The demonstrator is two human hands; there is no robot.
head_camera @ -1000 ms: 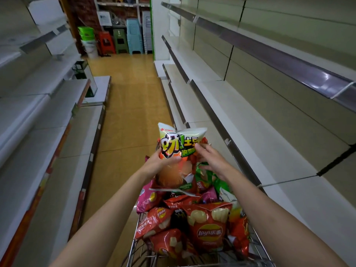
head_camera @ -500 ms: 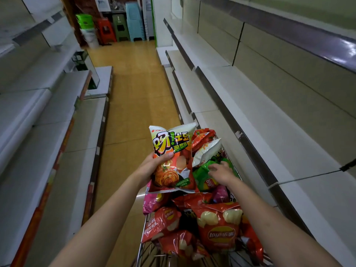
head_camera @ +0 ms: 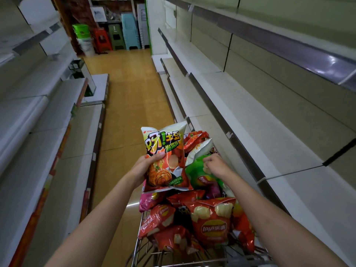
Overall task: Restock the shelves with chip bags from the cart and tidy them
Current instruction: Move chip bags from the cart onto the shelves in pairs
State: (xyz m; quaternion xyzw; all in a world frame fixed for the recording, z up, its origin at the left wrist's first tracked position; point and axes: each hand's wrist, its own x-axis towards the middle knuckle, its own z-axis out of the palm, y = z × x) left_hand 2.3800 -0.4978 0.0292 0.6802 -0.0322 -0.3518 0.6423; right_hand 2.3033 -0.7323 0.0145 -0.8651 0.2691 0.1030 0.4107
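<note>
Your cart [head_camera: 143, 253] sits in the aisle, close to the right shelves [head_camera: 289, 151], with open floor [head_camera: 125, 112] on its left. It is full of chip bags [head_camera: 211, 224]. Your left hand [head_camera: 147, 166] holds up an orange bag [head_camera: 165, 160]. Your right hand [head_camera: 215, 164] curls its fingers on a green bag [head_camera: 200, 178] in the pile.

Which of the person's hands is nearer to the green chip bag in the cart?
Right. The right hand grips the top of the green chip bag; the left hand is beside it to the left, holding up an orange chip bag.
</note>
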